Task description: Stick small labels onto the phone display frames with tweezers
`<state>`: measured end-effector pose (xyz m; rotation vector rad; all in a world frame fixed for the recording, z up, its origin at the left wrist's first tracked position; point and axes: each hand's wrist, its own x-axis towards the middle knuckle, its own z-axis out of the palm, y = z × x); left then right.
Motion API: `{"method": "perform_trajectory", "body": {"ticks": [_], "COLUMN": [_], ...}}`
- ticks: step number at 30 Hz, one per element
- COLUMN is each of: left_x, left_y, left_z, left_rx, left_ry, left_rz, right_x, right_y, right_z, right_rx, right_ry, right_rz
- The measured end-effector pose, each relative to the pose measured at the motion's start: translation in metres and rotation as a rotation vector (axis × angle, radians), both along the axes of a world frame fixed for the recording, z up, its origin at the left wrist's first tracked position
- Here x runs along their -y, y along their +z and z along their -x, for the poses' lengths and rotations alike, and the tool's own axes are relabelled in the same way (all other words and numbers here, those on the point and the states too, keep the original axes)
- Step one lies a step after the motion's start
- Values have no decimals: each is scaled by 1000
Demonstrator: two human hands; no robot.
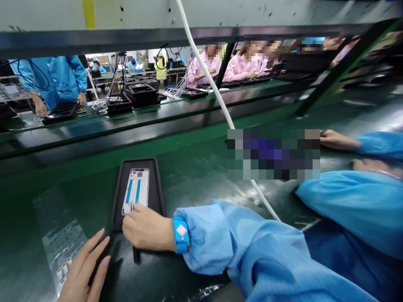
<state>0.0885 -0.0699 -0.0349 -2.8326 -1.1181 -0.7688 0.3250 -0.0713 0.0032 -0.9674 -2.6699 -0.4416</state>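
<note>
My right hand [145, 228], with a blue wrist strap [181, 235], is closed around dark tweezers [136, 255]. Their tips seem to reach the lower end of a silver phone frame [143, 188], though fingers partly hide that spot. Two blue strips run along the frame, which lies in a black tray [158, 184]. At the lower left, my left hand [83, 272] has its fingers stretched apart and holds nothing visible. Beside and partly under it lies a clear plastic sheet [59, 235] with several small pale pieces [64, 267] near its lower end.
A white cable [217, 90] hangs diagonally across the view. On the right, a co-worker's blue sleeve [352, 205] comes close to my right arm. Overhead runs a grey beam [132, 19]. Across the green bench stand stacked black trays [141, 94] and several people.
</note>
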Motion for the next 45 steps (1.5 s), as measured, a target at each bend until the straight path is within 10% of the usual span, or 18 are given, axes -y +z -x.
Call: {"method": "perform_trajectory", "body": {"ticks": [5,9,13,19,30,45], "left_x": [-1,6,13,20,32,38], "left_y": [7,20,36,45,50,61], "left_z": [-4,-13,-25,-34,-34,-34], "left_rx": [9,48,-22,-4,-14,209], "left_ry": [-133,-196,-323,-373,-583,-646], "left_rz": [-99,-75,-41,74,395,819], "right_x": [29,3,-40,-69,-55,-39], "right_y": [25,39,27,1,3,8], "right_z": [7,-13,-37,-41,-25,-10], "right_rx": [-36,-330,-1110,-1879,-1791,-1536], "right_ry": [295,387,49,-133,-133,-306], "right_rz": [94,133,297,1082,1374,1268]}}
